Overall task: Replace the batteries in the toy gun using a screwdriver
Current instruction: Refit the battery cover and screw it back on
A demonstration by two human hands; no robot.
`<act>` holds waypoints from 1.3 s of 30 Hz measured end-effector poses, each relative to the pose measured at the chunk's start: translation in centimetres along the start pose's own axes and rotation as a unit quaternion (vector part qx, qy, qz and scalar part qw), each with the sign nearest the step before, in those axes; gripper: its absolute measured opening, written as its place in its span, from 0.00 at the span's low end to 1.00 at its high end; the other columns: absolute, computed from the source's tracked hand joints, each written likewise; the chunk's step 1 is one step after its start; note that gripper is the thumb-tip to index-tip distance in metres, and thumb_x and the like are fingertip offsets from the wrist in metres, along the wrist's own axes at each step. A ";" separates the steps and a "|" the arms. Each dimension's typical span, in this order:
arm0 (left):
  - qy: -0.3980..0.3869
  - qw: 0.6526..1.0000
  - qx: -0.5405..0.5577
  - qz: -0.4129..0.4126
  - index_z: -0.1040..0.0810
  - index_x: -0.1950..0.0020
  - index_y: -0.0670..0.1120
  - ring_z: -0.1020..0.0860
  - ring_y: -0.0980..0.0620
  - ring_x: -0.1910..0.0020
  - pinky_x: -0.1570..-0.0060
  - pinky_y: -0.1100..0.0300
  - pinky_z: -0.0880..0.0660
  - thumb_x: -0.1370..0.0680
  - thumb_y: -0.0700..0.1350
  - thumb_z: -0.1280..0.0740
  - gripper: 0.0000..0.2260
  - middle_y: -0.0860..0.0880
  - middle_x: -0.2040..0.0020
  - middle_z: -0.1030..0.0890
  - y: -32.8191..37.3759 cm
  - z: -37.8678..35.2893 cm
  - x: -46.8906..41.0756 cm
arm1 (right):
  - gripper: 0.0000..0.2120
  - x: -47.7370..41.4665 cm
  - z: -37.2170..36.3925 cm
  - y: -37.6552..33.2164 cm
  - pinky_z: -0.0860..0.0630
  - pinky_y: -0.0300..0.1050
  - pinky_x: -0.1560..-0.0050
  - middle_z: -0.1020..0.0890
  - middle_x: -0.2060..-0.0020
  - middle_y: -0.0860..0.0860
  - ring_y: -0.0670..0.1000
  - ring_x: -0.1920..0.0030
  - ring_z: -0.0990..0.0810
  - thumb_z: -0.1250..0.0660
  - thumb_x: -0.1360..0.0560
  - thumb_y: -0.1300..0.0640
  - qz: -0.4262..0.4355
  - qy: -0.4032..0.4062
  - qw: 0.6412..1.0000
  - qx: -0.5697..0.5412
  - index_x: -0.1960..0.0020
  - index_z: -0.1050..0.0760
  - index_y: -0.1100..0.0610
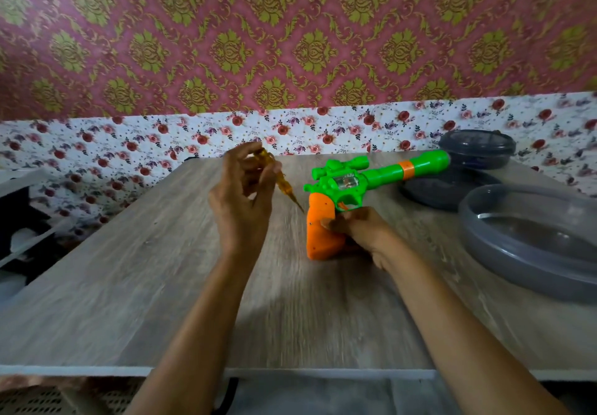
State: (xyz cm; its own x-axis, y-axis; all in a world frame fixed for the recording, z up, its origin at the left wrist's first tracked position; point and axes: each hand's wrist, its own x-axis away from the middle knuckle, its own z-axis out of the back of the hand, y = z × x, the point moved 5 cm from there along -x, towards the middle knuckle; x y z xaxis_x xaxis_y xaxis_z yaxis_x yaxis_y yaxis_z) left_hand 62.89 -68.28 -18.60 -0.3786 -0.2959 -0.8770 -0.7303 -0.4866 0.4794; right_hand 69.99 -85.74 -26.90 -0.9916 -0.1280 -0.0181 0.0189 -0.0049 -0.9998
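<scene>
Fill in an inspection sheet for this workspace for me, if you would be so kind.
Surface: wood-grain table, blurred by camera motion.
Job's things: toy gun, green with an orange grip and no opened cover to be seen; screwdriver with a yellow handle, tip pointing toward the grip but not touching it; no batteries seen.
Clutter: grey round container with its lid on, behind the barrel; shallow grey dish at the right.
Hands: left hand holds the screwdriver; right hand grips the toy gun at its grip.
Cables: nothing seen.
Surroundings: pink and gold wallpaper above a floral band.
</scene>
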 end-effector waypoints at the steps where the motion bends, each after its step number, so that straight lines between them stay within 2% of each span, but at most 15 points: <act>1: -0.005 1.000 -0.002 -0.005 0.27 0.42 0.39 0.20 0.67 0.58 0.59 0.70 0.23 0.24 0.39 0.31 0.12 0.57 0.56 0.21 0.0 0.1 0.1 | 0.10 0.0 0.0 0.0 0.26 0.31 0.75 0.23 0.82 0.42 0.36 0.78 0.25 0.31 0.29 0.67 0.007 0.004 1.000 0.003 0.65 0.25 0.55; 3: -0.014 1.000 -0.009 -0.018 0.26 0.43 0.39 0.20 0.68 0.58 0.59 0.70 0.23 0.24 0.40 0.31 0.12 0.56 0.56 0.21 0.3 0.0 0.3 | 0.03 -0.3 -0.1 0.0 0.24 0.34 0.67 0.21 0.78 0.42 0.36 0.75 0.24 0.31 0.29 0.67 0.025 -0.001 0.999 0.020 0.59 0.21 0.61; 5: -0.030 0.999 -0.016 -0.028 0.27 0.44 0.41 0.21 0.69 0.58 0.58 0.71 0.23 0.24 0.40 0.31 0.11 0.58 0.57 0.21 0.4 -0.2 0.6 | 0.10 -0.2 0.0 -0.4 0.24 0.35 0.61 0.19 0.68 0.45 0.37 0.70 0.23 0.31 0.29 0.66 0.049 -0.002 0.998 0.038 0.48 0.21 0.62; 6: -0.036 0.999 -0.015 -0.029 0.27 0.45 0.43 0.21 0.69 0.58 0.58 0.70 0.23 0.24 0.40 0.31 0.10 0.60 0.57 0.22 0.4 -0.4 0.7 | 0.12 -0.2 0.1 -0.5 0.23 0.36 0.59 0.19 0.64 0.48 0.38 0.69 0.22 0.32 0.29 0.66 0.054 -0.001 0.998 0.037 0.46 0.22 0.61; 9: -0.037 0.999 -0.008 -0.026 0.28 0.48 0.45 0.21 0.68 0.57 0.57 0.70 0.23 0.25 0.41 0.31 0.09 0.63 0.56 0.23 0.3 -0.4 0.8 | 0.11 0.1 0.5 -0.8 0.22 0.52 0.48 0.20 0.58 0.56 0.47 0.62 0.21 0.32 0.29 0.67 0.058 0.015 0.998 0.013 0.46 0.22 0.63; 11: -0.044 0.999 -0.004 -0.029 0.29 0.48 0.47 0.21 0.68 0.57 0.56 0.70 0.23 0.25 0.40 0.31 0.10 0.62 0.55 0.23 0.4 -0.5 1.0 | 0.12 0.2 0.8 -0.8 0.24 0.57 0.46 0.20 0.55 0.58 0.50 0.59 0.22 0.32 0.28 0.67 0.061 0.027 0.998 0.010 0.45 0.22 0.66; 14: -0.069 0.997 -0.001 -0.033 0.30 0.49 0.48 0.21 0.68 0.56 0.56 0.71 0.23 0.25 0.40 0.31 0.10 0.62 0.55 0.23 0.7 -0.8 1.2 | 0.12 0.1 1.0 -0.6 0.23 0.54 0.47 0.20 0.57 0.57 0.48 0.60 0.22 0.33 0.28 0.67 0.063 0.027 0.998 0.010 0.45 0.23 0.67; 18: -0.084 0.995 0.001 -0.045 0.30 0.48 0.47 0.21 0.68 0.55 0.55 0.69 0.22 0.25 0.41 0.31 0.10 0.62 0.54 0.23 0.9 -1.0 1.5 | 0.12 0.1 1.2 -0.7 0.22 0.36 0.60 0.20 0.61 0.51 0.36 0.68 0.22 0.34 0.27 0.68 0.083 0.023 0.996 0.018 0.44 0.23 0.67; 22: -0.086 0.995 -0.004 -0.052 0.31 0.48 0.48 0.21 0.67 0.55 0.55 0.69 0.22 0.24 0.41 0.31 0.11 0.63 0.54 0.23 1.1 -0.9 1.4 | 0.12 0.4 1.1 -1.1 0.22 0.34 0.61 0.20 0.55 0.54 0.36 0.67 0.21 0.34 0.27 0.68 0.095 0.022 0.995 0.031 0.44 0.23 0.64; 24: -0.085 0.995 -0.009 -0.053 0.31 0.48 0.48 0.21 0.68 0.55 0.55 0.70 0.23 0.25 0.40 0.31 0.11 0.64 0.54 0.24 1.1 -0.9 1.4 | 0.12 0.5 1.0 -1.2 0.22 0.34 0.61 0.20 0.56 0.54 0.36 0.67 0.21 0.34 0.27 0.67 0.096 0.020 0.994 0.038 0.44 0.23 0.64; 26: -0.086 0.995 -0.010 -0.053 0.31 0.48 0.48 0.21 0.69 0.55 0.55 0.70 0.23 0.25 0.40 0.31 0.11 0.63 0.54 0.24 1.2 -0.9 1.4 | 0.12 0.7 1.0 -1.3 0.21 0.37 0.59 0.20 0.58 0.52 0.38 0.66 0.21 0.34 0.27 0.67 0.095 0.017 0.995 0.040 0.44 0.23 0.66; 29: -0.087 0.995 -0.004 -0.057 0.31 0.48 0.48 0.21 0.67 0.55 0.55 0.70 0.22 0.25 0.40 0.31 0.11 0.62 0.54 0.23 1.3 -0.9 1.5 | 0.12 0.9 0.9 -1.4 0.21 0.49 0.51 0.19 0.58 0.53 0.44 0.61 0.22 0.34 0.27 0.67 0.086 0.016 0.995 0.037 0.44 0.24 0.67; 31: -0.089 0.994 -0.002 -0.070 0.30 0.48 0.48 0.20 0.62 0.54 0.55 0.69 0.22 0.25 0.40 0.31 0.10 0.57 0.54 0.21 1.6 -0.9 1.5 | 0.11 1.0 0.8 -1.5 0.23 0.56 0.47 0.19 0.55 0.56 0.47 0.58 0.21 0.34 0.27 0.67 0.081 0.014 0.996 0.037 0.45 0.23 0.65; 34: -0.096 0.991 0.000 -0.091 0.30 0.48 0.47 0.20 0.58 0.53 0.54 0.69 0.22 0.25 0.41 0.32 0.09 0.52 0.53 0.21 2.0 -0.9 1.5 | 0.11 1.2 0.7 -1.6 0.25 0.60 0.43 0.20 0.53 0.57 0.50 0.56 0.21 0.34 0.27 0.67 0.077 0.015 0.996 0.041 0.45 0.23 0.63; 39: -0.107 0.986 -0.007 -0.130 0.29 0.47 0.46 0.21 0.57 0.51 0.52 0.70 0.23 0.25 0.40 0.33 0.09 0.50 0.50 0.21 2.7 -1.1 1.8 | 0.12 1.2 0.7 -1.8 0.25 0.61 0.42 0.18 0.50 0.60 0.53 0.50 0.21 0.33 0.27 0.65 0.077 0.024 0.994 0.075 0.44 0.22 0.62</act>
State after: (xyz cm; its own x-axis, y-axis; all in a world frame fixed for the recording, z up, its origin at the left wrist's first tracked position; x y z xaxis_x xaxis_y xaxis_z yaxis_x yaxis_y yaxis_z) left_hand 60.91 -71.00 -18.83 -0.2922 0.0203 -0.9561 -0.8107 -0.5356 0.2364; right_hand 68.85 -86.56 -25.12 -0.9806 -0.0909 -0.1739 0.1854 -0.1377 -0.9730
